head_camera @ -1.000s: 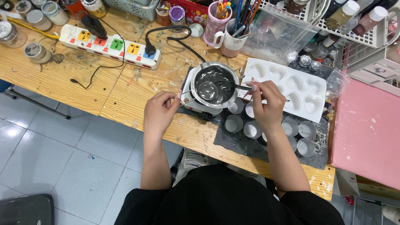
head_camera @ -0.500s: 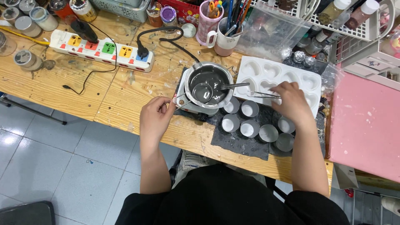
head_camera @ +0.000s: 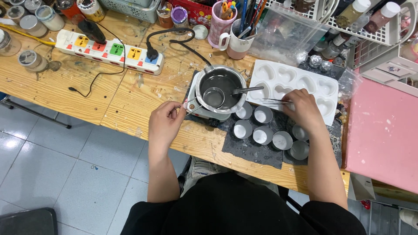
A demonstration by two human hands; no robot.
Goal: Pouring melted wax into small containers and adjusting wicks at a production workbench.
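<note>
At the near edge of the wooden bench, the left hand is pinching the wire handle of the small ladle resting in the melting pot. The right hand has left the pot, is now gripping thin tweezers over the heart mould, beside the metal cups.

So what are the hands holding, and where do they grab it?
The left hand pinches the end of the thin wire handle of the metal pot. The right hand grips one end of slim tweezers over the white heart mould.
</note>
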